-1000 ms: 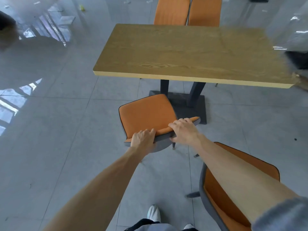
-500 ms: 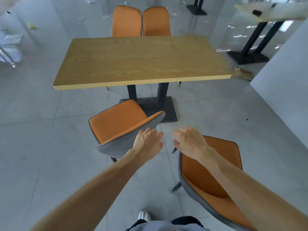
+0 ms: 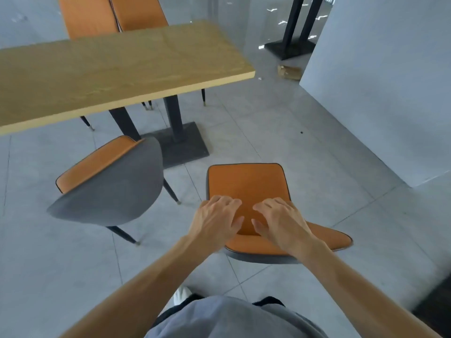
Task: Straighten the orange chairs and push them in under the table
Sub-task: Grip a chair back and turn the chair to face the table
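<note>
near chair [image 3: 246, 181]: seat faces table [image 3: 117, 69] | hands [image 3: 214, 222] [image 3: 283, 223]: spread over backrest, grip unclear

We lose the table [image 3: 102, 69] off the left edge. The two far chairs [image 3: 114, 18] are cut by the top edge, their seats hidden behind the tabletop. Our left hand [image 3: 216, 219] and right hand [image 3: 283, 222] cover the near chair's [image 3: 246, 181] backrest middle; whether fingers grip, we can't tell.
</note>
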Motion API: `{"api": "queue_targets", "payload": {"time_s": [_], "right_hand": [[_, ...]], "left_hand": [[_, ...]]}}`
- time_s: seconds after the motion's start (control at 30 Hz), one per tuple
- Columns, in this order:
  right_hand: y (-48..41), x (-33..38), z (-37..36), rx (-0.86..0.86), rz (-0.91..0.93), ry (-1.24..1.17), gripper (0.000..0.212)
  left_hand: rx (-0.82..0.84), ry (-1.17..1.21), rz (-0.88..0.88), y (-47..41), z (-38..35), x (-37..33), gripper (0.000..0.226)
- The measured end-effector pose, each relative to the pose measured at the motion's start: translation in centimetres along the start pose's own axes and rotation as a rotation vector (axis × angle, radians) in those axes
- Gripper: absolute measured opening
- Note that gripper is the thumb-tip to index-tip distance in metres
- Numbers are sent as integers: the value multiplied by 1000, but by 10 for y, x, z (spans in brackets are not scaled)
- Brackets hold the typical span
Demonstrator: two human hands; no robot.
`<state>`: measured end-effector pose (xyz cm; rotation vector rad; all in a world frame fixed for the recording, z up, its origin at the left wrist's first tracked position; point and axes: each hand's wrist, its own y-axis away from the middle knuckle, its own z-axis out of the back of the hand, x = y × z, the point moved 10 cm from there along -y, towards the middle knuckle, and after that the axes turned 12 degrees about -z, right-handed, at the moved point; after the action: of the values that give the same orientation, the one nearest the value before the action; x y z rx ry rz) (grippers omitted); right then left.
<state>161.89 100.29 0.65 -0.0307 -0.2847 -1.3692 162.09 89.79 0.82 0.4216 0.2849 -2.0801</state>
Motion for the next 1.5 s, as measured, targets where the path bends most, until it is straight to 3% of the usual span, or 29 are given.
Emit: {"api": "queue_targets", "payload": {"time_s": [0.27, 0.43, 0.57, 0.77, 1.03, 1.23, 1.5], "right_hand": [[59, -113, -38, 271, 86, 65, 74], [66, -158, -62, 334, 89, 101, 83], [50, -162, -69, 249, 80, 81, 67], [40, -153, -65, 54, 198, 63, 37], [-4, -118, -61, 5, 243, 17, 26], [-67, -93, -56, -31, 261, 47, 35], [-144, -49, -55, -75, 283, 20, 26]], "left_hand": [[262, -111, 102, 13, -111, -78, 74], [178, -253, 176, 7, -131, -83, 64], [173, -273, 273, 0, -130, -69, 48], [82, -295, 275, 1, -126, -63, 50], [40, -313, 316, -8, -104, -11, 47], [35, -311, 334, -38, -81, 41, 44], [-19, -330, 319, -66, -44, 116, 41]]}}
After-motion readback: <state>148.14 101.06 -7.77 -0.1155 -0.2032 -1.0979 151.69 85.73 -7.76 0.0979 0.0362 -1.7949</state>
